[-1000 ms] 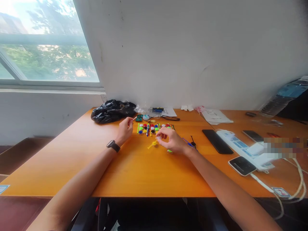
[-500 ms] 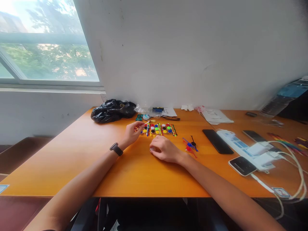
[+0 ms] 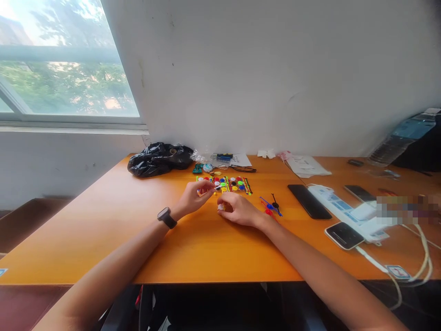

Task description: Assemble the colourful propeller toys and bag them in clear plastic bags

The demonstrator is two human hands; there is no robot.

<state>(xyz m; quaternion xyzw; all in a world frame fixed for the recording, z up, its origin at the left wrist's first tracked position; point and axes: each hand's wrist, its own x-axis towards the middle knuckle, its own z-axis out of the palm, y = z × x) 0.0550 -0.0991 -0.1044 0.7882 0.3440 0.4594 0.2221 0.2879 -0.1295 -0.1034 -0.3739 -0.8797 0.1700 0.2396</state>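
My left hand [image 3: 197, 195], with a dark watch [image 3: 166, 217] on its wrist, pinches a thin white stick-like piece [image 3: 217, 187]. My right hand [image 3: 237, 209] is curled around a small white piece [image 3: 221, 208], partly hidden by its fingers. The two hands are close together but apart. Just beyond them lie rows of small round coloured discs [image 3: 234, 183] and thin coloured sticks [image 3: 247, 185]. Right of my right hand, a few blue, black and red stick pieces with round middles [image 3: 271, 207] lie crossed together.
A black plastic bag [image 3: 160, 159] lies at the back left. Clear plastic wrap [image 3: 206, 157] and dark glasses [image 3: 244, 169] are near the wall. A black phone [image 3: 309, 202], a white power strip [image 3: 339, 209] with cables, and another device [image 3: 344, 236] occupy the right.
My left hand has moved right, bringing the white stick from the left end of the discs towards my right hand. The small white piece in my right hand now shows more.
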